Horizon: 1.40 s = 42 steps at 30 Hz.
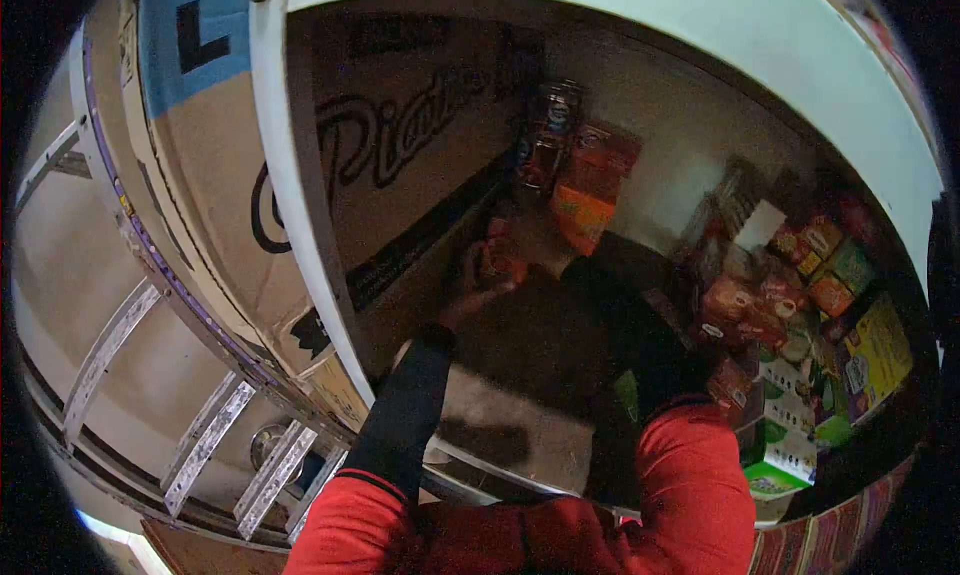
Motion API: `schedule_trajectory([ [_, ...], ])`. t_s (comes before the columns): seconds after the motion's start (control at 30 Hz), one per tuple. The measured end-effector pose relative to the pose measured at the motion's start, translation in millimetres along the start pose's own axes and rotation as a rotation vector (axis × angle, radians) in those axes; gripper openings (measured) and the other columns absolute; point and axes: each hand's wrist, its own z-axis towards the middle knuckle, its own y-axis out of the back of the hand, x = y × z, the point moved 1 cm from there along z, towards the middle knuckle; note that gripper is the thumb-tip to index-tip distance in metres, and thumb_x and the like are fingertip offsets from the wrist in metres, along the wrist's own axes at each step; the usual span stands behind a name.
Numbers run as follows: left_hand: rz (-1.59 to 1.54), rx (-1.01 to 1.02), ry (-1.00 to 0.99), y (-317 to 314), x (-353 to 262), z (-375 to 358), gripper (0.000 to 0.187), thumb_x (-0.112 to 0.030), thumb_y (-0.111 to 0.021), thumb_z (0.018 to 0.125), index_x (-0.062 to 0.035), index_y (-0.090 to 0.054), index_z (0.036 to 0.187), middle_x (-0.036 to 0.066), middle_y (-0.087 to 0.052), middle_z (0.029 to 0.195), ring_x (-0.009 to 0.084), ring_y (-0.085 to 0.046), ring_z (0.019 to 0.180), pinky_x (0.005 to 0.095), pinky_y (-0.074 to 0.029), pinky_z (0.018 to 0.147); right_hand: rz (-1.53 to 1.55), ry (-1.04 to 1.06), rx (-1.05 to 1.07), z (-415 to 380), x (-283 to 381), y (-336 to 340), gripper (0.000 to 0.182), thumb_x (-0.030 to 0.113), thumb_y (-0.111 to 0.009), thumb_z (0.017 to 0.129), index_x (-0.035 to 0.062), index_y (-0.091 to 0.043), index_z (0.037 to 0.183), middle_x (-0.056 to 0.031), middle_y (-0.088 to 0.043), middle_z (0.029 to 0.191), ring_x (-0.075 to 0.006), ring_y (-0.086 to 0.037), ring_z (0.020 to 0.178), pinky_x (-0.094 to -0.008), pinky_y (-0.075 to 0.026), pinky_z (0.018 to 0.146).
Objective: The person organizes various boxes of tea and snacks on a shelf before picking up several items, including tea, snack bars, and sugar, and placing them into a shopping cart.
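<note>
Deep inside a dark cabinet, my left hand (470, 293) is closed round a small red packet (503, 262), whose print is too dim to read. My right hand (547, 251) reaches in from the right, close beside that packet and just in front of an orange box (582, 215); shadow hides its fingers. Behind the orange box stands a red box (607, 151). Clear jars with dark lids and labels (545, 140) are stacked in the back corner, left of the boxes. Black sleeves cover both forearms, with red fabric above.
Red packets (750, 310), small boxes and a white-green carton (785, 425) crowd the cabinet's right side. The white cabinet frame (310, 195) curves around the opening. Printed cardboard (400, 135) lines the left inside; a metal ladder (110, 345) stands outside at left.
</note>
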Motion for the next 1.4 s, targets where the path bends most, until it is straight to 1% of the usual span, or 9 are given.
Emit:
schedule_trajectory([
  [0.17, -0.165, -0.138, -0.034, 5.0, 4.6, -3.5, 0.086, -0.041, -0.063, 0.082, -0.0085, -0.015, 0.146, 0.013, -0.021, 0.148, 0.0280, -0.019, 0.139, 0.0429, -0.022, 0.112, 0.051, 0.141, -0.131, -7.1, -14.4, -4.1, 0.053, 0.012, -0.073, 0.070, 0.0032, -0.053, 0.118, -0.0133, -0.053, 0.115, -0.0319, -0.049, 0.112, -0.0430, -0.040, 0.095],
  [0.37, -0.225, -0.151, -0.019, 10.4, 7.5, -2.5, 0.076, -0.042, -0.050, 0.089, -0.0076, -0.015, 0.146, 0.012, -0.018, 0.150, 0.0272, -0.016, 0.140, 0.0421, -0.019, 0.113, 0.589, -0.066, 0.257, -30.3, -1.4, 107.2, 0.060, 0.018, -0.078, 0.066, 0.0049, -0.052, 0.119, -0.0109, -0.054, 0.113, -0.0262, -0.050, 0.111, -0.0394, -0.041, 0.095],
  [0.5, -0.241, -0.141, -0.009, 8.4, 8.1, -3.3, 0.069, -0.043, -0.041, 0.093, -0.0070, -0.015, 0.146, 0.011, -0.015, 0.151, 0.0266, -0.014, 0.140, 0.0417, -0.016, 0.114, 0.786, -0.381, -0.181, -49.3, -42.1, 170.4, 0.065, 0.019, -0.080, 0.069, 0.0033, -0.044, 0.121, -0.0097, -0.053, 0.110, -0.0239, -0.053, 0.106, -0.0360, -0.046, 0.088],
  [0.63, -0.258, -0.121, 0.004, 7.5, 7.6, -3.9, 0.064, -0.044, -0.032, 0.097, -0.0064, -0.016, 0.147, 0.011, -0.013, 0.153, 0.0260, -0.012, 0.141, 0.0412, -0.014, 0.115, 0.353, -0.465, -0.426, -46.8, -150.0, 152.6, 0.061, 0.012, -0.076, 0.074, 0.0031, -0.039, 0.121, -0.0082, -0.052, 0.106, -0.0212, -0.054, 0.101, -0.0355, -0.046, 0.084],
  [0.77, -0.107, -0.094, -0.042, 9.9, 5.0, -4.4, 0.062, -0.045, -0.025, 0.100, -0.0057, -0.016, 0.147, 0.010, -0.011, 0.154, 0.0257, -0.011, 0.142, 0.0408, -0.012, 0.116, 0.383, -0.428, -0.465, -39.9, -227.7, 106.1, 0.056, 0.009, -0.072, 0.077, 0.0058, -0.037, 0.120, -0.0085, -0.050, 0.105, -0.0204, -0.054, 0.097, -0.0343, -0.049, 0.074],
  [1.1, -0.130, -0.126, 0.100, 4.8, 1.4, -3.6, 0.064, -0.046, -0.025, 0.100, -0.0044, -0.015, 0.147, 0.014, -0.011, 0.154, 0.0251, -0.013, 0.141, 0.0372, -0.011, 0.115, 0.736, -0.323, -0.399, -22.0, -268.9, 87.0, 0.055, 0.023, -0.071, 0.081, 0.0103, -0.040, 0.124, -0.0094, -0.049, 0.113, -0.0203, -0.054, 0.095, -0.0373, -0.049, 0.081],
  [1.17, -0.019, -0.146, -0.085, 5.9, 32.8, 3.6, 0.064, -0.047, -0.024, 0.100, -0.0040, -0.015, 0.147, 0.013, -0.012, 0.154, 0.0245, -0.013, 0.141, 0.0369, -0.011, 0.115, 0.427, -0.317, -0.333, -19.4, -268.8, 89.1, 0.055, 0.028, -0.070, 0.082, 0.0101, -0.041, 0.125, -0.0100, -0.049, 0.116, -0.0206, -0.055, 0.096, -0.0374, -0.048, 0.087],
  [1.3, 0.007, -0.163, -0.172, 3.9, 41.7, 2.3, 0.065, -0.048, -0.026, 0.099, -0.0045, -0.017, 0.146, 0.012, -0.014, 0.152, 0.0245, -0.015, 0.141, 0.0375, -0.013, 0.115, 1.046, -0.223, -0.357, -9.7, -265.8, 98.1, 0.074, 0.036, -0.071, 0.080, 0.0013, -0.033, 0.134, -0.0149, -0.049, 0.124, -0.0267, -0.052, 0.111, -0.0380, -0.047, 0.091],
  [1.4, -0.059, -0.171, -0.115, 5.5, 29.5, 0.8, 0.065, -0.048, -0.028, 0.098, -0.0051, -0.018, 0.146, 0.012, -0.017, 0.151, 0.0247, -0.017, 0.140, 0.0382, -0.014, 0.114, 0.245, -0.535, -0.245, -33.3, -211.7, 120.8, 0.088, 0.044, -0.073, 0.075, -0.0049, -0.030, 0.134, -0.0187, -0.052, 0.122, -0.0298, -0.052, 0.113, -0.0372, -0.047, 0.091],
])
